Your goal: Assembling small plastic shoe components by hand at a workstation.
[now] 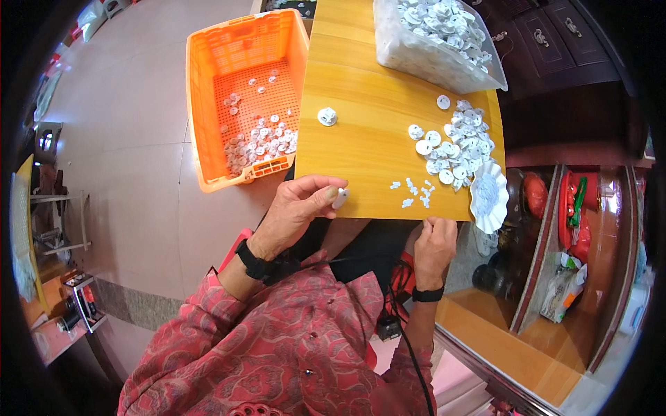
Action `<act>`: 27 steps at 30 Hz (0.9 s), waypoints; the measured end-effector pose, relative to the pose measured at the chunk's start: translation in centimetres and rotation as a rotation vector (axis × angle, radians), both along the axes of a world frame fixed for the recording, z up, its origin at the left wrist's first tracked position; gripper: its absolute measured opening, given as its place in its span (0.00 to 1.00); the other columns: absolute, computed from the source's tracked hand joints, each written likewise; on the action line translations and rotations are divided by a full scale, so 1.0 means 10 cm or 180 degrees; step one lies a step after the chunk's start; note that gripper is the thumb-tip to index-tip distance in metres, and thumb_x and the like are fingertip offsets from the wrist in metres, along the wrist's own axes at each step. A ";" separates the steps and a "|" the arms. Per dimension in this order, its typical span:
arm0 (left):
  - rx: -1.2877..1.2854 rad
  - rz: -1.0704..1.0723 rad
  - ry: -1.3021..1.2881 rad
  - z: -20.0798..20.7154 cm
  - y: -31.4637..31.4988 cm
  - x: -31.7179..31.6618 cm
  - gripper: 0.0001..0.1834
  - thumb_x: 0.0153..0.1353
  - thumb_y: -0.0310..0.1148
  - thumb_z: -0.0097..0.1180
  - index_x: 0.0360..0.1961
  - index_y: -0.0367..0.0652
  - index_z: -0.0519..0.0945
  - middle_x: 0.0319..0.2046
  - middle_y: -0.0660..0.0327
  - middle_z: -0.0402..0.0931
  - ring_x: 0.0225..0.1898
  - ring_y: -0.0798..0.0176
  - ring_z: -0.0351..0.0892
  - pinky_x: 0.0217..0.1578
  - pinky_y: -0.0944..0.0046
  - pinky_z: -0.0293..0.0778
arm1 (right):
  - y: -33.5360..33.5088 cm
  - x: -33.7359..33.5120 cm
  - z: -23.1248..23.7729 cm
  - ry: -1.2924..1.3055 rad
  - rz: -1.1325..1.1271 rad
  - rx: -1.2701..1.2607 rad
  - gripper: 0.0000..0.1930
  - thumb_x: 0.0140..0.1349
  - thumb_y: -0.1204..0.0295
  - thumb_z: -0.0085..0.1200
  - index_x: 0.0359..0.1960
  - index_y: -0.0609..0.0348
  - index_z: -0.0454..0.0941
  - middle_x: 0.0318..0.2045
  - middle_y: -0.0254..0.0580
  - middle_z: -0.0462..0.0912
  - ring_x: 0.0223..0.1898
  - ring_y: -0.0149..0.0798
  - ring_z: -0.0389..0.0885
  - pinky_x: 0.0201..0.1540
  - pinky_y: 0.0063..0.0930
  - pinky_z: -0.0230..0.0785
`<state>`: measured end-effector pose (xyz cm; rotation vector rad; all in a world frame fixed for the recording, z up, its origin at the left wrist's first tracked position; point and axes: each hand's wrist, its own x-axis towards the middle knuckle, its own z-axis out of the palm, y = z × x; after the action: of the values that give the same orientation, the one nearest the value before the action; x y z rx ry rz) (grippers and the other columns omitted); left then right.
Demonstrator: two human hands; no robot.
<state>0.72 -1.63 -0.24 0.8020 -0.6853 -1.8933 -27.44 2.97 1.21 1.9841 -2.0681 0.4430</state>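
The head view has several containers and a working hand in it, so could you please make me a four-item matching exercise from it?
1. Orange crate
2. Translucent tub
3. Wavy-edged white dish
4. Left hand

A. At the table's near right corner
B. Holding a small white piece
C. Beyond the table's left edge
D. At the table's far right, heaped with white parts

Pairs: 1-C, 2-D, 3-A, 4-B
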 end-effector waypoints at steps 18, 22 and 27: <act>0.0316 -0.0155 0.1317 -0.13 0.02 -0.07 0.15 0.69 0.31 0.54 0.53 0.36 0.77 0.49 0.59 0.78 0.50 0.65 0.78 0.50 0.64 0.80 | -0.14 1.20 0.47 -0.4476 0.0441 0.0863 0.05 0.65 0.81 0.56 0.41 0.67 0.76 0.30 0.33 0.80 0.30 0.21 0.77 0.34 0.15 0.71; 0.0285 -0.0134 0.1501 -0.12 0.02 -0.09 0.15 0.68 0.29 0.55 0.54 0.36 0.76 0.51 0.58 0.77 0.53 0.63 0.78 0.54 0.61 0.78 | -0.13 1.21 0.39 -0.4432 0.0466 0.0772 0.04 0.65 0.80 0.57 0.39 0.67 0.76 0.32 0.33 0.80 0.31 0.21 0.77 0.34 0.15 0.71; 0.0291 -0.0147 0.1520 -0.15 0.03 -0.08 0.15 0.67 0.28 0.56 0.54 0.36 0.76 0.51 0.58 0.76 0.53 0.63 0.77 0.55 0.61 0.78 | -0.13 1.15 0.36 -0.3453 0.0600 0.0576 0.04 0.63 0.78 0.59 0.36 0.65 0.77 0.31 0.34 0.78 0.27 0.22 0.74 0.30 0.18 0.69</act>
<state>-0.07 -1.32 -1.75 0.3637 -0.3233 -2.0658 -15.95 1.68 4.79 2.3191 -2.4940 1.7364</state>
